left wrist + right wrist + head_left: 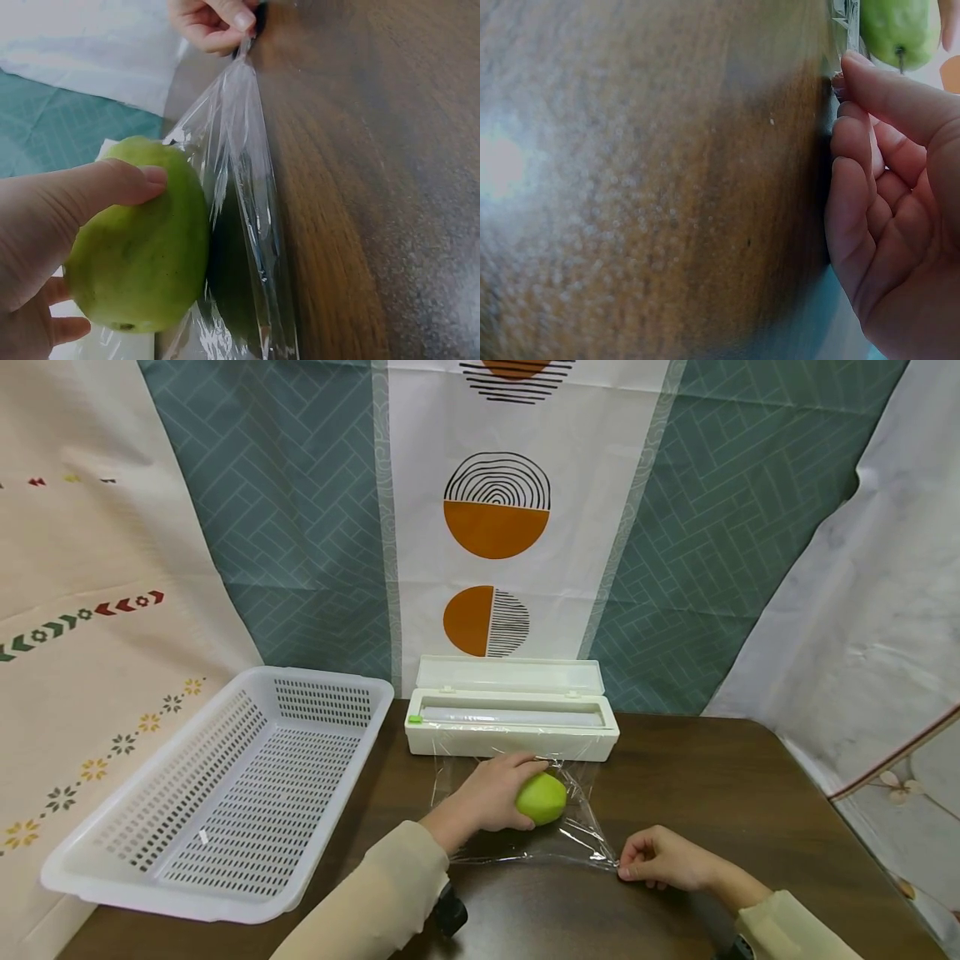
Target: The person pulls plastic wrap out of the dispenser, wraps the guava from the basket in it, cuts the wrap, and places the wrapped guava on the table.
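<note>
My left hand (498, 793) holds a smooth green fruit (542, 798), rounded like a guava or pear, over a sheet of cling film (525, 847). In the left wrist view, the thumb lies across the side of the fruit (146, 247). The film runs from a white cling film dispenser box (510, 745) towards me over the table. Its near right corner is bunched between the thumb and fingertips of my right hand (663, 860), low over the tabletop. The right wrist view shows this pinch, with the other fingers of the hand (900, 187) curled.
Behind the film, the box's lid (510, 675) stands raised, with a film roll (510, 717) and a green slider (415, 719) visible. At the left is a white perforated plastic basket (262, 810). The dark wooden table (697, 768) meets hanging cloths at the back and sides.
</note>
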`<state>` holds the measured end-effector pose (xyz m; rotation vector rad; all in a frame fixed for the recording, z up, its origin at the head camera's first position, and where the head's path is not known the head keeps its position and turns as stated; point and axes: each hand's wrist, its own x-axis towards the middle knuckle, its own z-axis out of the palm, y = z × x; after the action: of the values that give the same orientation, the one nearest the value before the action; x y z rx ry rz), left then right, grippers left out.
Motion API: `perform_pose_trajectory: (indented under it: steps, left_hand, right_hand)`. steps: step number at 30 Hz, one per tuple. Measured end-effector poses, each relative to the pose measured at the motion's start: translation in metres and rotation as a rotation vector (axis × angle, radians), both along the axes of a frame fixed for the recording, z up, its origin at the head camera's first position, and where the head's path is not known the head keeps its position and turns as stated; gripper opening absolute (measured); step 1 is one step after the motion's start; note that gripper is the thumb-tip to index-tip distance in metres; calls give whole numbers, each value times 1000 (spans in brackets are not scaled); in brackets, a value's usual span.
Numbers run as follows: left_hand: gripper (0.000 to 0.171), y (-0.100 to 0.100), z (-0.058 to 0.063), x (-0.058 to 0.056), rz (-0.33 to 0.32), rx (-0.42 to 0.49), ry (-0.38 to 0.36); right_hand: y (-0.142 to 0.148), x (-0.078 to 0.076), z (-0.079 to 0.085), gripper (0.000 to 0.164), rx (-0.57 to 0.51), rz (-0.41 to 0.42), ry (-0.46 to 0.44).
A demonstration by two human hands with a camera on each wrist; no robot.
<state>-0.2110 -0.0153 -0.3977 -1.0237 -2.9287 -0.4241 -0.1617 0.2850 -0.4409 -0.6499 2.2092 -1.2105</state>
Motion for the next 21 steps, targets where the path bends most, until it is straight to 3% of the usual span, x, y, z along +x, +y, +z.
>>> perform_pose_trajectory:
  steps: [21]
  left_hand:
    - [91,-12,4,10,34,66,-110]
  right_hand:
    - [-1,0,1,20,22,-5,14]
